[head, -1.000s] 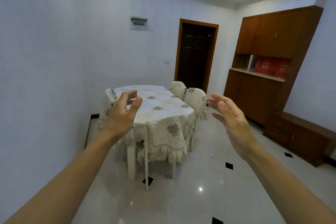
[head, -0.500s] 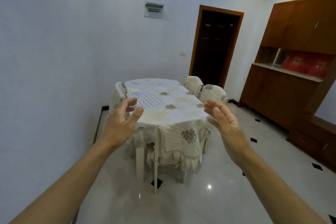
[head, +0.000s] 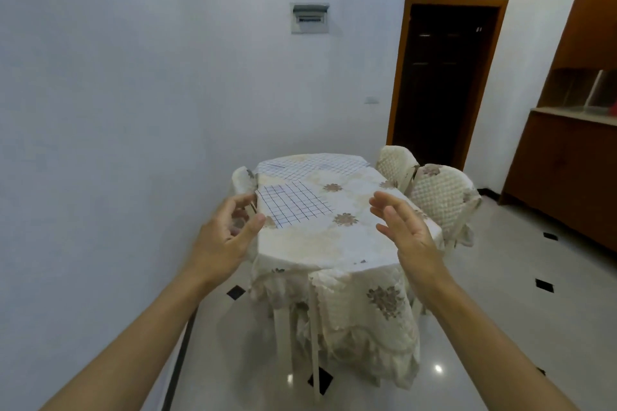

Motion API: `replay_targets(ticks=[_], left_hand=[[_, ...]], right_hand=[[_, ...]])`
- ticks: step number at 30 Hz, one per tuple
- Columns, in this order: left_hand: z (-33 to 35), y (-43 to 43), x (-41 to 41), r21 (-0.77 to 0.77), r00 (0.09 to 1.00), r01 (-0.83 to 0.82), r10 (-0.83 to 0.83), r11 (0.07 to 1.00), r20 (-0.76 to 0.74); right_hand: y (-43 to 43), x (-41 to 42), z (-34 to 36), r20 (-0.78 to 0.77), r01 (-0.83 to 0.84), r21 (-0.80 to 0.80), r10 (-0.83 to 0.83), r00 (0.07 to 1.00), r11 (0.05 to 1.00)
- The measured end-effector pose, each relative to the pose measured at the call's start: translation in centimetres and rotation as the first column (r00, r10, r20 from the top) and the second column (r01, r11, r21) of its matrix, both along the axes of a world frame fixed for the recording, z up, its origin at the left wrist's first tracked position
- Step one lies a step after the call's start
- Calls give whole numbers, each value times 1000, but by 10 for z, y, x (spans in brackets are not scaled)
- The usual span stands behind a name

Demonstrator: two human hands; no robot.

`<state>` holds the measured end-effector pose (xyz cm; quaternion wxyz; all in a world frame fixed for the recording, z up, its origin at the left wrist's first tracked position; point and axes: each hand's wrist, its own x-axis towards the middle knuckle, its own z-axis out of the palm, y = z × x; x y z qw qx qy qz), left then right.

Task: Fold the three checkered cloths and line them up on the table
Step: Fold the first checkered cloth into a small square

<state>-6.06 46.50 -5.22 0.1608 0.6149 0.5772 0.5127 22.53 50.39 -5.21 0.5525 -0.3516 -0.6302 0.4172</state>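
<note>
left hand (head: 227,237) and right hand (head: 404,230) both loose-fingered and empty, and the nearest flat white blue-checked cloth (head: 293,205) lies ahead on the cream floral-clothed table (head: 320,243), closer to the left.

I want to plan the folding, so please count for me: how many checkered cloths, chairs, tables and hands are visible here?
Checkered cloths: 2 seen, near cloth and far cloth; the far cloth may be two.
Chairs: 3, one left, two right.
Table: 1.
Hands: 2, left hand and right hand, both empty.
Total: 8.
</note>
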Motion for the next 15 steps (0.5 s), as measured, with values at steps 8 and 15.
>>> replay_targets(ticks=[8, 15], left_hand=[[-41, 89, -39, -109, 999, -36, 38, 993, 14], [-65, 180, -97, -113, 998, -24, 30, 993, 53]], right_hand=[[105, -38, -37, 33, -55, -89, 58, 998, 994], [190, -97, -61, 32, -1, -121, 5, 999, 993]])
